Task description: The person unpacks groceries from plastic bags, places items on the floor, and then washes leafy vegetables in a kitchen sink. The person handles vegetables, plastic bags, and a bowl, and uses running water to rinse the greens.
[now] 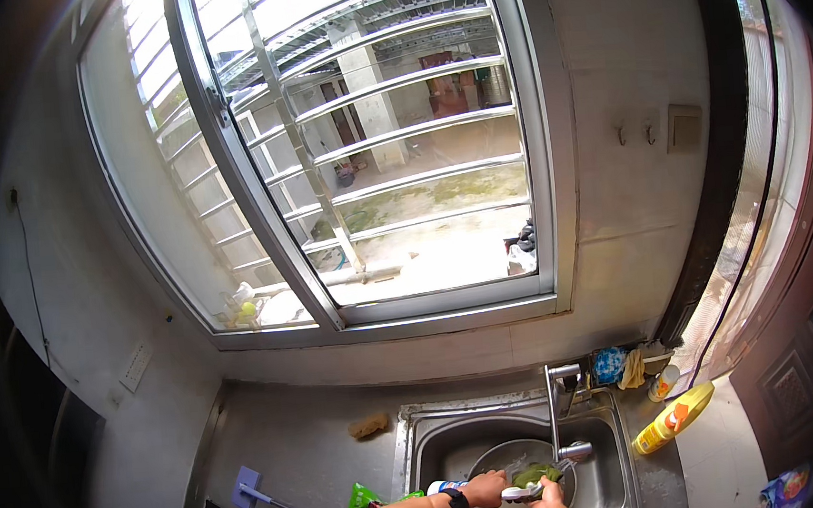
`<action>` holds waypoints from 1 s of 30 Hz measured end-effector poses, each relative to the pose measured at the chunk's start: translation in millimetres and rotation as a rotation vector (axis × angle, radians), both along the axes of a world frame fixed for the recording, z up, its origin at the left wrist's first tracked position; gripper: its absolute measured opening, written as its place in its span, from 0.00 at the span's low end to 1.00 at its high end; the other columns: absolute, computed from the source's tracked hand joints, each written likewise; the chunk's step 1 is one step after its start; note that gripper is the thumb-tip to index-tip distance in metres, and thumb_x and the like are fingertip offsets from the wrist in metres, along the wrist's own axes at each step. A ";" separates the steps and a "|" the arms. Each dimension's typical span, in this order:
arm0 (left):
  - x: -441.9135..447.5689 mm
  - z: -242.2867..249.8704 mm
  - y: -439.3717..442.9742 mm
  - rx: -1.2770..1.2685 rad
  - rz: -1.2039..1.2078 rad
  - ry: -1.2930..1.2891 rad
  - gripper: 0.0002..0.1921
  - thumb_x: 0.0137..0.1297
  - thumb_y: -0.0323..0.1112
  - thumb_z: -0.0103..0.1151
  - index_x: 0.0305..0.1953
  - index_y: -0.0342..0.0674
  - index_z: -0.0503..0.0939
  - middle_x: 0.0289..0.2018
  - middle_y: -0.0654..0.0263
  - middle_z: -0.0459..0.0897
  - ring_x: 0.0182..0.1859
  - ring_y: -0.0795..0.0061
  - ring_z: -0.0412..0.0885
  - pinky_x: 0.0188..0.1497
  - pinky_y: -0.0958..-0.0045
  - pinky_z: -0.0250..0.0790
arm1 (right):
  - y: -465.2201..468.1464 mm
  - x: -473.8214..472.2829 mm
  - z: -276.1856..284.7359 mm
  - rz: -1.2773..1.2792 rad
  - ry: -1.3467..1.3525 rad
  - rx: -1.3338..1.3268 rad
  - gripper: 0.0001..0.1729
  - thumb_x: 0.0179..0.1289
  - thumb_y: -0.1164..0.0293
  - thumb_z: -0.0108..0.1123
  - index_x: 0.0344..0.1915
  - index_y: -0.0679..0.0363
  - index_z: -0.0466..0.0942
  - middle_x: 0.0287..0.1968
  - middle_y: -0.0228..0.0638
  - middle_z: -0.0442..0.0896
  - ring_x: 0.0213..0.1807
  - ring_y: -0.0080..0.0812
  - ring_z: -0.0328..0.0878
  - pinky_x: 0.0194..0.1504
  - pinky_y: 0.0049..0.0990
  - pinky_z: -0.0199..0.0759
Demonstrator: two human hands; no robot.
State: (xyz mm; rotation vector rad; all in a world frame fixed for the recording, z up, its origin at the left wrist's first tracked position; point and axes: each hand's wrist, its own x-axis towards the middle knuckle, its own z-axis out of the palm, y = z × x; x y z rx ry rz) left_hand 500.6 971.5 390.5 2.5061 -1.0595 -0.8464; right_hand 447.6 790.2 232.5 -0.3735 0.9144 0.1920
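Both of my hands are over a round metal basin (485, 455) standing in the stainless steel sink (607, 478). My right hand (551, 499) is closed around a small white-and-grey object (522, 492) whose kind I cannot make out. At its left end is my left hand (486, 490), with curled fingers; whether they grip the object is unclear. Just beyond my fingers lies a soft green mass (535, 474), perhaps cloth or greens. The faucet (553, 411) reaches over the basin, its spout end (576, 450) near the green mass.
A white-and-blue container (445, 486) lies left of the basin. Green packaging (363, 501) and a blue-headed scrubber (247, 488) rest on the steel counter, with a brown sponge-like piece (368, 427) behind. Right of the sink stands a yellow detergent bottle (667, 427). A barred window (397, 140) rises behind.
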 end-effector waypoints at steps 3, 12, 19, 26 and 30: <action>3.7 -0.6 5.2 -0.088 -0.045 0.003 0.20 0.47 0.27 0.59 0.46 0.46 0.80 0.46 0.56 0.75 0.49 0.49 0.74 0.53 0.55 0.69 | 3.7 5.6 -46.4 0.003 0.000 0.107 0.20 0.70 0.65 0.52 0.61 0.47 0.66 0.58 0.41 0.73 0.57 0.55 0.73 0.53 0.72 0.65; 11.8 10.7 10.4 -0.109 -0.045 -0.095 0.21 0.49 0.28 0.60 0.48 0.48 0.77 0.45 0.54 0.77 0.51 0.48 0.74 0.52 0.52 0.69 | -4.4 15.4 -74.3 0.097 0.038 0.070 0.19 0.70 0.65 0.52 0.60 0.50 0.68 0.57 0.43 0.75 0.57 0.55 0.73 0.54 0.70 0.65; 86.4 65.8 42.7 -0.327 0.271 -0.464 0.18 0.48 0.39 0.66 0.40 0.40 0.77 0.40 0.55 0.76 0.47 0.49 0.72 0.49 0.55 0.68 | -14.1 4.2 -10.7 0.210 0.168 -0.029 0.18 0.70 0.65 0.53 0.57 0.54 0.70 0.55 0.43 0.76 0.55 0.53 0.74 0.53 0.69 0.66; 167.0 115.2 49.5 -0.642 0.623 -0.591 0.23 0.46 0.43 0.75 0.41 0.39 0.78 0.37 0.56 0.78 0.45 0.54 0.74 0.50 0.59 0.69 | -16.0 -23.6 7.5 0.293 0.089 -0.128 0.18 0.68 0.69 0.53 0.57 0.57 0.71 0.55 0.43 0.76 0.54 0.51 0.76 0.53 0.65 0.68; 205.3 85.7 54.6 -0.920 0.877 -0.526 0.26 0.47 0.40 0.78 0.45 0.36 0.78 0.38 0.60 0.80 0.43 0.62 0.77 0.49 0.64 0.72 | -18.2 -37.7 7.9 0.289 0.087 -0.088 0.20 0.66 0.73 0.54 0.58 0.57 0.70 0.56 0.45 0.75 0.55 0.52 0.75 0.52 0.66 0.69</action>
